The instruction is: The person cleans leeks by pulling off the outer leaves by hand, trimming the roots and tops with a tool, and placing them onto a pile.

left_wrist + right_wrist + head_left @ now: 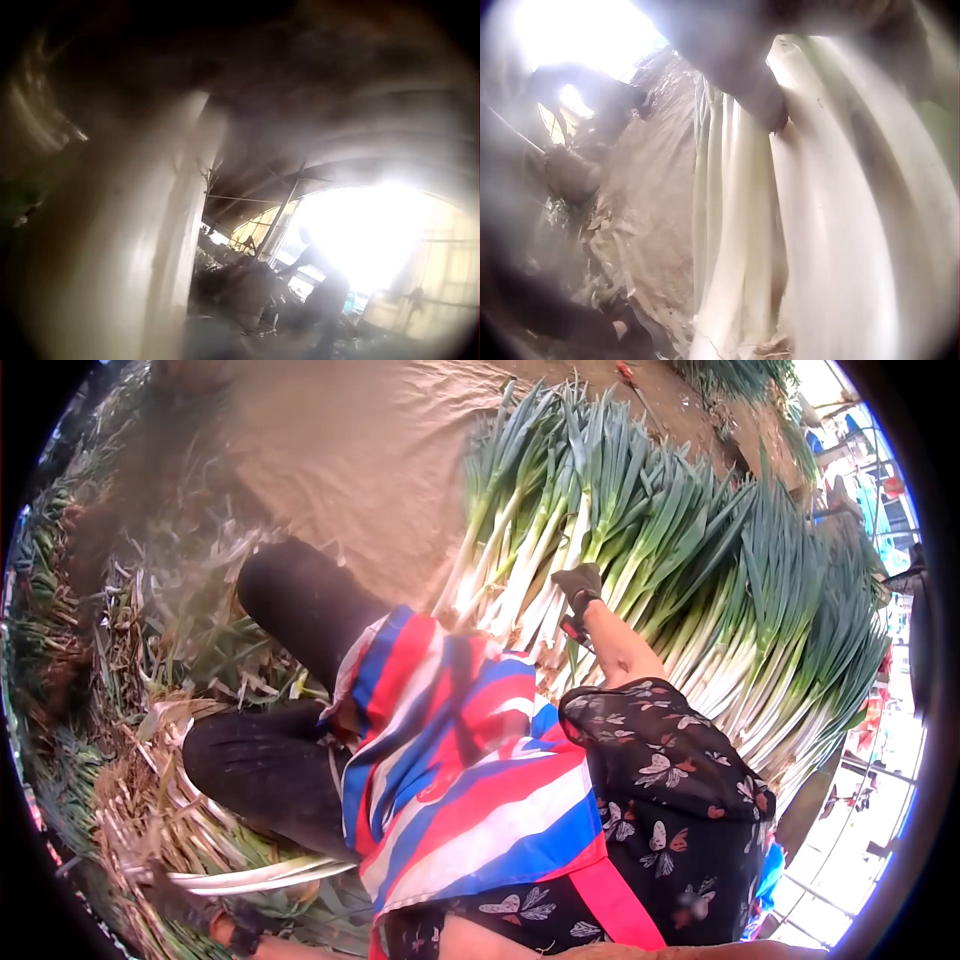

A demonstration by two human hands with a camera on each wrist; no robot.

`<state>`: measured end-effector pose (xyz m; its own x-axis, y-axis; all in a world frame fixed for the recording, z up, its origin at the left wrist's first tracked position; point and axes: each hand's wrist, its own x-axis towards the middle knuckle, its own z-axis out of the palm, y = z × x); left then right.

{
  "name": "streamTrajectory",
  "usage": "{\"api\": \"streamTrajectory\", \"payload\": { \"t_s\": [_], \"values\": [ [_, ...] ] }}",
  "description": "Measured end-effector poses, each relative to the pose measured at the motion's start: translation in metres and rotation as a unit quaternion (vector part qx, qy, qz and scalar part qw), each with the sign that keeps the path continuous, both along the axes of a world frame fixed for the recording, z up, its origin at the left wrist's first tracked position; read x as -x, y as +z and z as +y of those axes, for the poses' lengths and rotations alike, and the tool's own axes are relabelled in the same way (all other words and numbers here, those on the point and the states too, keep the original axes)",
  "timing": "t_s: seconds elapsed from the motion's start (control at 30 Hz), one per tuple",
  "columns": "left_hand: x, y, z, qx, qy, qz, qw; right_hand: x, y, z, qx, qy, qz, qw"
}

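Observation:
Long green onions (640, 560) lie side by side in a broad row, white stalks toward the person and dark green leaves pointing away. On these stalks is my gloved right hand (578, 585). In the right wrist view its fingers (761, 101) grip a thick white stalk (825, 195), with thinner stalks alongside. At the lower left, my left hand (195, 910), dark and blurred, holds a green onion by its white stalk (265, 877). That stalk (157, 240) fills much of the left wrist view, where the left fingers are hidden in shadow.
Brown sheeting (350, 460) covers the ground ahead. Loose trimmings and dry leaves (150, 760) pile up around the person's bent legs (270, 780). A striped red, white and blue cloth (470, 760) lies over the lap. Bright metal framing (870, 780) stands at the right.

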<state>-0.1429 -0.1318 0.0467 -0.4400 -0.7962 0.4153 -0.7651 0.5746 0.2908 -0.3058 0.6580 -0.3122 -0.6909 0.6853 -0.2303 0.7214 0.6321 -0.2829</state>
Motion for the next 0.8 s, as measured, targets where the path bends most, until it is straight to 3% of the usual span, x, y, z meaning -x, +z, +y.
{"api": "streamTrajectory", "payload": {
  "t_s": [0.03,0.07,0.1,0.13,0.17,0.23,0.27,0.3,0.43,0.57,0.63,0.7,0.8],
  "values": [
    [-0.005,0.003,-0.070,-0.098,-0.089,0.090,0.987,0.004,-0.007,0.004,-0.070,0.057,-0.035,0.995],
    [0.026,0.046,-0.005,-0.020,-0.077,0.047,0.996,0.005,-0.003,0.010,-0.143,0.181,-0.114,0.966],
    [0.042,0.067,-0.020,0.004,-0.206,0.068,0.976,0.005,0.000,0.016,-0.211,0.300,-0.191,0.910],
    [0.061,0.083,-0.018,0.030,-0.248,0.066,0.966,0.003,-0.014,0.025,-0.258,0.263,-0.154,0.917],
    [0.081,0.092,-0.009,0.045,-0.268,0.059,0.961,-0.001,-0.009,0.033,-0.261,0.288,-0.123,0.913],
    [0.127,0.084,-0.007,0.054,-0.297,0.018,0.953,-0.014,0.002,0.047,-0.276,0.301,0.013,0.913],
    [0.149,0.066,-0.007,0.051,-0.309,-0.011,0.950,-0.030,0.019,0.050,-0.166,0.299,0.268,0.901],
    [0.173,0.047,-0.016,0.043,-0.309,-0.044,0.949,-0.041,0.024,0.054,-0.112,0.266,0.289,0.913],
    [0.240,-0.058,-0.024,0.053,-0.267,-0.190,0.943,-0.103,-0.007,0.057,0.001,0.212,0.269,0.940],
    [0.244,-0.119,0.010,0.044,-0.228,-0.238,0.943,-0.151,-0.030,0.008,0.019,0.115,0.142,0.983],
    [0.229,-0.129,0.026,0.042,-0.259,-0.195,0.945,-0.148,-0.028,-0.008,0.007,0.084,0.091,0.992],
    [0.209,-0.090,0.072,-0.021,-0.244,-0.221,0.944,-0.137,-0.024,-0.009,-0.033,0.083,0.032,0.996],
    [0.178,-0.095,0.049,0.028,-0.311,-0.163,0.936,-0.101,-0.003,0.009,-0.167,0.096,-0.042,0.980]
  ]
}}
